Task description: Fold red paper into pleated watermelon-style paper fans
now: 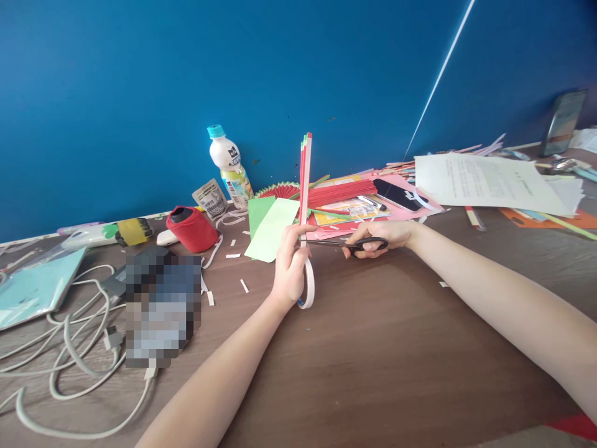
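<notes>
My left hand is closed on a roll of white double-sided tape, which hangs below the fingers. Rising from the same hand is an upright, narrow stack of folded paper, red and pale pink with green at the top. A pale strip, seemingly tape, runs along it down to the roll. My right hand grips black-handled scissors, their blades pointing left and reaching the strip at my left fingers. Whether the blades are apart is too small to tell. Light green paper lies just behind my left hand.
Behind my hands lie red pleated paper, a phone and printed sheets. A bottle and a red roll stand left, near white cables. White scraps dot the table. A blue wall rises behind.
</notes>
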The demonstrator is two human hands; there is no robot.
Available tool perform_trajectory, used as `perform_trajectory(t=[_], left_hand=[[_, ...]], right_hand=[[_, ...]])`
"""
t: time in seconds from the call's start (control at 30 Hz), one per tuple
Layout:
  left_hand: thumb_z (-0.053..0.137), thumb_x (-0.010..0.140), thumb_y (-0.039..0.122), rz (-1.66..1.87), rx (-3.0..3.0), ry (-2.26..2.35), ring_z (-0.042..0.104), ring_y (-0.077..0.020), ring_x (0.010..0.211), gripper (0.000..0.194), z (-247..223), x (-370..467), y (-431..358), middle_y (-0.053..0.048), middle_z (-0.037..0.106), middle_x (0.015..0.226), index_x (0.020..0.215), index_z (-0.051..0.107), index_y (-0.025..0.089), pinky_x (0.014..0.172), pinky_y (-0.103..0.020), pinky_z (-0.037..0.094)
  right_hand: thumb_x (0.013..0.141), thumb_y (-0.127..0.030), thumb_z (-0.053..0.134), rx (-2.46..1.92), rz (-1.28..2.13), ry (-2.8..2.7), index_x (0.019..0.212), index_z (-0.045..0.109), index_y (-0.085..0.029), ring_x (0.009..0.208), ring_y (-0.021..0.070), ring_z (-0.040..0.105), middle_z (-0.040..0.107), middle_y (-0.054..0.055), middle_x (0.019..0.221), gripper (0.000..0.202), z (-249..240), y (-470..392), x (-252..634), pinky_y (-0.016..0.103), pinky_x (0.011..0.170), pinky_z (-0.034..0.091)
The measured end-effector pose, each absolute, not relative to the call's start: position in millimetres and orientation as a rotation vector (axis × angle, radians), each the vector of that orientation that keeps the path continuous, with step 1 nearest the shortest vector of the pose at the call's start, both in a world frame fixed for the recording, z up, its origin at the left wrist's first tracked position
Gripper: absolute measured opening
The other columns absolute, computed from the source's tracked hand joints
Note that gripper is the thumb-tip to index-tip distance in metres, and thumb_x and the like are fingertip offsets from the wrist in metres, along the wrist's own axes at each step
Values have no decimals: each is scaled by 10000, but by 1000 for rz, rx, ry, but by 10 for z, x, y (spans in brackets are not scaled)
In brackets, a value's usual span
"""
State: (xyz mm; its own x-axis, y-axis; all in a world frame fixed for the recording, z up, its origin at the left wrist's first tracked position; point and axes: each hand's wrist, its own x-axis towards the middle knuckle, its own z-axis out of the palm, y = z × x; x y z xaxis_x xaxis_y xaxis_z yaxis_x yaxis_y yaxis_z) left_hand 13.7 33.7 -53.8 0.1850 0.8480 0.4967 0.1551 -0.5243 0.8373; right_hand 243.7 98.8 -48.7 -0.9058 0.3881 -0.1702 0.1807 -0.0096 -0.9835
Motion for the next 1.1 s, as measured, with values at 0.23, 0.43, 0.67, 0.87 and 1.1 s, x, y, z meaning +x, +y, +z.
perform_trajectory(t=[0.23, 0.43, 0.67, 0.87, 1.1], left_hand=[[353, 715, 154, 1397, 1790, 965, 472, -125, 684, 318, -532, 139, 342, -42, 478, 982, 970, 537, 194, 678, -287, 424], [350, 696, 148, 1399, 1738, 1005, 452, -129, 662, 393, -567, 113, 362, -48, 498, 995, 1038, 533, 211, 675, -298, 428], [349, 675, 143, 1419, 1716, 1056, 457, -144, 678, 410, -563, 86, 411, -33, 512, 883, 1029, 544, 211, 682, -300, 423], [355, 664, 115, 1224, 1792, 1145, 500, -165, 765, 377, -443, -13, 511, -17, 566, 883, 936, 598, 209, 720, -304, 433], [355, 605, 112, 838, 2064, 1107, 474, -152, 714, 414, -164, -41, 495, -17, 585, 890, 918, 615, 192, 713, -299, 424]], right_hand=[[756, -442, 603, -568, 2100, -2133, 984, 580, -58, 386, 14, 326, 464, -42, 556, 447, -455, 993, 2428, 200, 365, 186], [732, -501, 602, -669, 2089, -2181, 1020, 581, -92, 505, 57, 468, 525, 9, 660, 501, -397, 1044, 2560, 181, 374, 236], [702, -396, 625, -1286, 1469, -2637, 1136, 603, -207, 770, 159, 591, 655, 54, 879, 474, -77, 966, 2497, 223, 585, 429], [696, -305, 582, -1443, 1084, -2662, 1116, 627, -269, 980, 217, 570, 643, 17, 1092, 424, 36, 851, 2340, 274, 765, 418], [755, -404, 539, -1472, 705, -2382, 740, 693, -208, 738, 184, 555, 657, 25, 839, 250, -86, 864, 2230, 273, 620, 359]])
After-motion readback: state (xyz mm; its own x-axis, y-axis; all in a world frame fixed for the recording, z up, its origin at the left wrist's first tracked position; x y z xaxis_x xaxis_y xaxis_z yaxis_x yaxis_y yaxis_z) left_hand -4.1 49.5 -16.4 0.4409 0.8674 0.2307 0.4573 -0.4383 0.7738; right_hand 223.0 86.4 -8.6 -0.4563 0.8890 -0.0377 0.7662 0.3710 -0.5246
